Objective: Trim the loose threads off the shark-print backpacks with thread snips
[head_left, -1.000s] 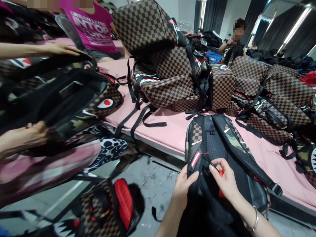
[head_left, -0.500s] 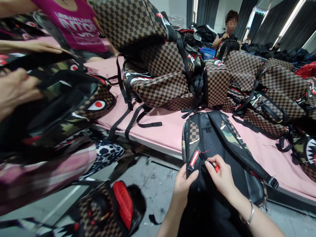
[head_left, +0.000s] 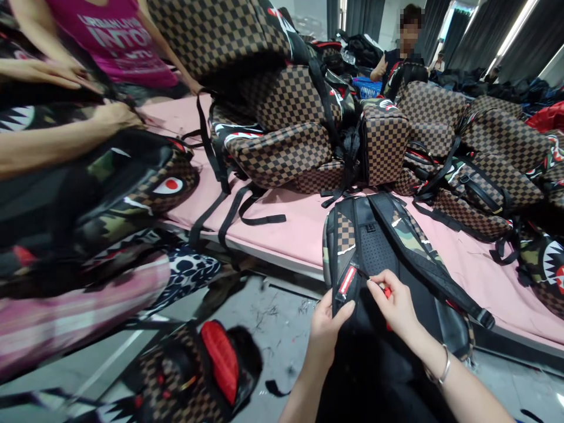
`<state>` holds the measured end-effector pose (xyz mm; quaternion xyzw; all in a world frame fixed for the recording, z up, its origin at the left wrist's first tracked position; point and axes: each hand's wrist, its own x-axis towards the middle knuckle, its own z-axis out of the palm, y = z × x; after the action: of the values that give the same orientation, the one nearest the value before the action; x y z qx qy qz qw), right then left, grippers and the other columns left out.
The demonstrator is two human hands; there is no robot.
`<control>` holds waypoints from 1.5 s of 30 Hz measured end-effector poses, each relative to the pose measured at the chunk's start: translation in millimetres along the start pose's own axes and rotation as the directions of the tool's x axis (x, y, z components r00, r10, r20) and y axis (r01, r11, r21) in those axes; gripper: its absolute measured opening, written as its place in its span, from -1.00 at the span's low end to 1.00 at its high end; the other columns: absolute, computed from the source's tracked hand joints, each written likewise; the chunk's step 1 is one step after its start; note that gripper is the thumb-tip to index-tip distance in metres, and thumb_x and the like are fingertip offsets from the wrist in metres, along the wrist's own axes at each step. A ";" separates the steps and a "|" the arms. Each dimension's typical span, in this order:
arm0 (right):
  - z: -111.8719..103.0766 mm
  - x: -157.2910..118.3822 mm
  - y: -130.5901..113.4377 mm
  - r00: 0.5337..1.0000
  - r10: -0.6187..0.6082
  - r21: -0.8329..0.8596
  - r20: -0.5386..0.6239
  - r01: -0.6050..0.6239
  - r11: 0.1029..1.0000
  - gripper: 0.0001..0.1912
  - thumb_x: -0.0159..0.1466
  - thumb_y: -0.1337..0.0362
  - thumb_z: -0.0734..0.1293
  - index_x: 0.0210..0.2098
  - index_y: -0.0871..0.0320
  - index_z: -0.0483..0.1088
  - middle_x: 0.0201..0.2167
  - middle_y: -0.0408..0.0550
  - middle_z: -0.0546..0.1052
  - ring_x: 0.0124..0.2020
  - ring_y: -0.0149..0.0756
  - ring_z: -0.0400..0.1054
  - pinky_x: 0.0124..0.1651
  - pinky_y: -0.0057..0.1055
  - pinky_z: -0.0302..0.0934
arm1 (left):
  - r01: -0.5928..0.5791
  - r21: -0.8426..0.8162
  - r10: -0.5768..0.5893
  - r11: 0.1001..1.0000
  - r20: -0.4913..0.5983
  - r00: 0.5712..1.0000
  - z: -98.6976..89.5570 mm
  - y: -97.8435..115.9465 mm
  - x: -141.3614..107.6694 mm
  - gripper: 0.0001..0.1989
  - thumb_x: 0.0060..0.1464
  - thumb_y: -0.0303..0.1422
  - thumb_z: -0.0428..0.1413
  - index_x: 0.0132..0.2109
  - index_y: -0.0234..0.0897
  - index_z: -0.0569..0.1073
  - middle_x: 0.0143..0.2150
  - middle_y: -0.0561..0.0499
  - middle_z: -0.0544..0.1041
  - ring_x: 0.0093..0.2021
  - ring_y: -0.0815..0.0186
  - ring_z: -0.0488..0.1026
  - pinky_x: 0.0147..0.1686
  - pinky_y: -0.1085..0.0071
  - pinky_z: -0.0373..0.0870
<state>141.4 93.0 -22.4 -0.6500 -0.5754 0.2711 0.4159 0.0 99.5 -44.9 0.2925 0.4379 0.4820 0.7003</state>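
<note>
A black backpack (head_left: 374,235) with check and camouflage panels lies with its straps upward, half on the pink table edge and half toward my lap. My left hand (head_left: 328,323) grips one shoulder strap (head_left: 345,235), thumb on top, just below a red and white label (head_left: 348,283). Close beside the label, my right hand (head_left: 394,299) is closed around small thread snips (head_left: 387,292). Only red parts and a dark tip show, the tip near the strap; the rest is hidden by my fingers.
Brown-check backpacks (head_left: 282,153) are piled along the pink table (head_left: 291,235). At left, a co-worker's hands (head_left: 112,117) handle a camouflage backpack (head_left: 145,205). Another check bag (head_left: 176,376) with red lining sits low at left. Other people stand behind the table.
My right hand has shifted slightly, the snips' dark tip now nearer the label; my left hand keeps its grip. At left, the co-worker's hand has moved right across the camouflage backpack.
</note>
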 end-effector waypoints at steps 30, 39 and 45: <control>-17.1 79.3 3.0 0.894 -0.049 0.293 0.446 -0.094 0.952 -0.72 0.00 0.14 0.42 -0.43 0.24 0.43 -0.46 -0.10 0.48 -0.45 -0.42 0.30 -0.33 -0.45 0.18 | 0.057 0.020 -0.058 0.998 0.070 0.996 -42.9 19.6 7.2 -0.47 -0.23 -0.33 0.27 -0.03 -0.31 0.42 -0.21 -0.11 0.55 -0.31 0.24 0.50 -0.27 0.38 0.42; 0.6 104.2 -2.0 0.788 -0.108 0.178 0.606 -0.002 0.984 -0.68 0.00 0.10 0.41 -0.44 0.27 0.43 -0.53 -0.14 0.45 -0.54 -0.47 0.24 -0.45 -0.49 0.11 | 0.089 0.069 -0.101 0.994 0.183 0.978 -65.8 28.7 15.3 -0.47 -0.20 -0.30 0.27 -0.01 -0.28 0.39 -0.26 -0.08 0.52 -0.51 0.37 0.45 -0.51 0.51 0.35; 0.4 116.5 -6.7 0.738 -0.111 0.198 0.665 -0.031 0.980 -0.68 -0.02 0.12 0.43 -0.43 0.27 0.44 -0.50 -0.13 0.48 -0.53 -0.47 0.27 -0.42 -0.49 0.16 | 0.049 0.075 -0.066 0.996 0.248 0.966 -71.0 31.5 19.6 -0.49 -0.20 -0.27 0.26 -0.04 -0.32 0.41 -0.29 -0.07 0.50 -0.48 0.37 0.42 -0.49 0.50 0.35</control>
<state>159.8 206.5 -2.2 -0.4512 -0.6712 0.5336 0.2475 -73.8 128.4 -56.8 0.3618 0.3706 0.4053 0.7533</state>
